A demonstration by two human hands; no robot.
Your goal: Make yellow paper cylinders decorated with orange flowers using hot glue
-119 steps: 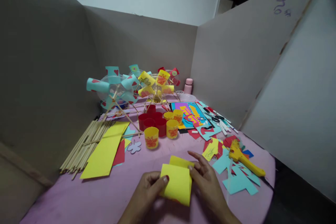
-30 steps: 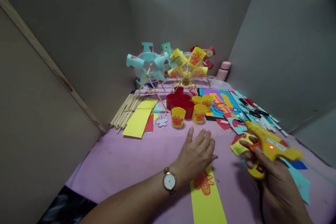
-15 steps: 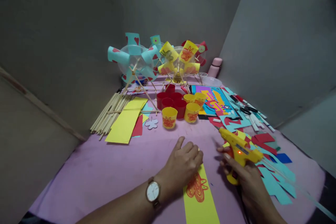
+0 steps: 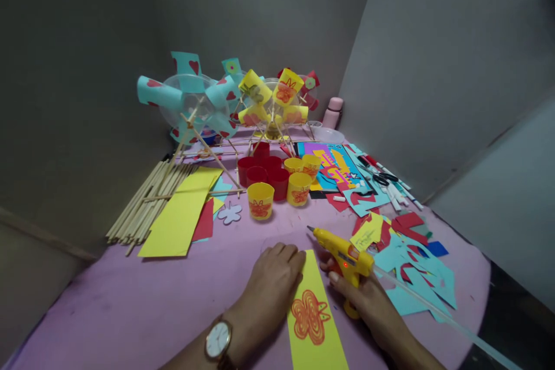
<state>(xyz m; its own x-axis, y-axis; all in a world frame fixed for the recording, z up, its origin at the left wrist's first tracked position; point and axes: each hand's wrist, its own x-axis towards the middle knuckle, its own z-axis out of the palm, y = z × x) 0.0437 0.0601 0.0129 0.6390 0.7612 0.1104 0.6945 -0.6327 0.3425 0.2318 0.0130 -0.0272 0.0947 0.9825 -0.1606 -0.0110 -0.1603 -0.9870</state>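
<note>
A yellow paper strip [image 4: 310, 277] with a red-orange butterfly drawing lies on the pink table in front of me. My left hand [image 4: 277, 274], with a watch on its wrist, presses down at the strip's upper left edge, its fingers bent together. My right hand [image 4: 362, 298] is wrapped around the grip of a yellow hot glue gun [image 4: 342, 248] with an orange light lit. The gun's nozzle points up and left, just above the strip's far end. A long clear glue stick [image 4: 437, 312] sticks out of its back.
Yellow rings [image 4: 260, 201] and red rings [image 4: 277, 184] of paper stand mid-table. Behind are paper-and-stick wheels [image 4: 193, 107]. Wooden sticks [image 4: 139, 208] and yellow sheets [image 4: 177, 219] lie left; paper scraps [image 4: 416, 277], scissors [image 4: 381, 179] and markers [image 4: 399, 182] lie right.
The glue gun has come left, closer to the strip's far end. My left hand has shifted off the strip's top toward its left edge, uncovering more yellow paper. The view has turned right.
</note>
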